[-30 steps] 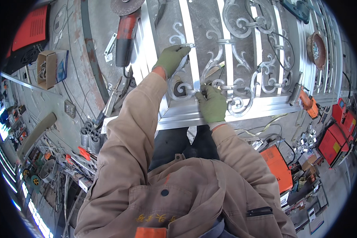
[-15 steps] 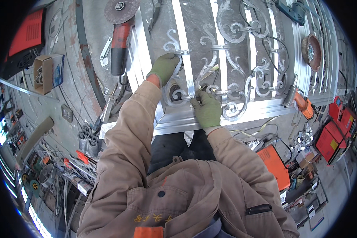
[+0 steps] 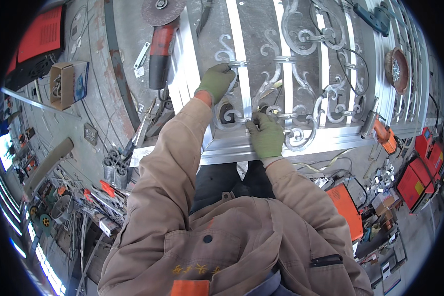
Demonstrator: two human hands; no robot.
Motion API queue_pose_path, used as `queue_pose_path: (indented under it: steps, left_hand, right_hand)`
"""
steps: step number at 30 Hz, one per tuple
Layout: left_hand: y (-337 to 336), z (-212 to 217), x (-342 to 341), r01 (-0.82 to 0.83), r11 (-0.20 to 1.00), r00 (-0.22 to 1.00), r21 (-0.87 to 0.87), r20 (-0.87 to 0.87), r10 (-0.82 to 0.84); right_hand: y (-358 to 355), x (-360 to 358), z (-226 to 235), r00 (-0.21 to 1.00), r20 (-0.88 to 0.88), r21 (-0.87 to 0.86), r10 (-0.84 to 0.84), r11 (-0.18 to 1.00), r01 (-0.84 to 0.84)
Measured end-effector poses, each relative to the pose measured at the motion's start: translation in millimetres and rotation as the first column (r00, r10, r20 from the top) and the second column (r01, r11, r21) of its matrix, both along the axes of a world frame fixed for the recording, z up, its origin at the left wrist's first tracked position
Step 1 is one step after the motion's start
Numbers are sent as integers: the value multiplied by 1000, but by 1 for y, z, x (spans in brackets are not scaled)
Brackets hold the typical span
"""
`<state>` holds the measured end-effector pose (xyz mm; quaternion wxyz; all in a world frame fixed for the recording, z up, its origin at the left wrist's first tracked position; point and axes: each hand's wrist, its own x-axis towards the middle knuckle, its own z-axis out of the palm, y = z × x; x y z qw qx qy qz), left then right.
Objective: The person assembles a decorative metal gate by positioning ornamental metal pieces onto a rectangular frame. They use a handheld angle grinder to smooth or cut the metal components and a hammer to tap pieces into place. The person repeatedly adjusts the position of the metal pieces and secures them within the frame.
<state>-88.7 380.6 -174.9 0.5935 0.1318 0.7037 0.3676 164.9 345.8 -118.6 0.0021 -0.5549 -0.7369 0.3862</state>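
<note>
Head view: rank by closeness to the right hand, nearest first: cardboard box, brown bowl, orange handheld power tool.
From the right hand:
1. Orange handheld power tool: to its right.
2. Brown bowl: farther right and higher in the picture.
3. Cardboard box: far left, past the left forearm.

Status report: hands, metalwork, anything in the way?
Left hand at the bar's upper collar. Right hand at its lower end. Scroll beside it, partly covered. Grinder off left, apart from both hands.
</note>
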Motion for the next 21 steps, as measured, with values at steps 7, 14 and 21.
queue_pose_path:
  steps: [7, 14, 21]
  left_hand:
    - [-1, -2, -2, 78, 997, 994, -26, -76, -80]
    - [-16, -1, 29, 1, 991, 867, -132, -493, -66]
    - [-18, 7, 32, 56, 983, 876, -174, -463, -132]
  right_hand:
    - [-1, 2, -3, 999, 21, 39, 28, 999, -29]
    - [-4, 4, -5, 1000, -16, 33, -9, 999, 9]
    - [-1, 6, -3, 1000, -16, 49, 16, 999, -15]
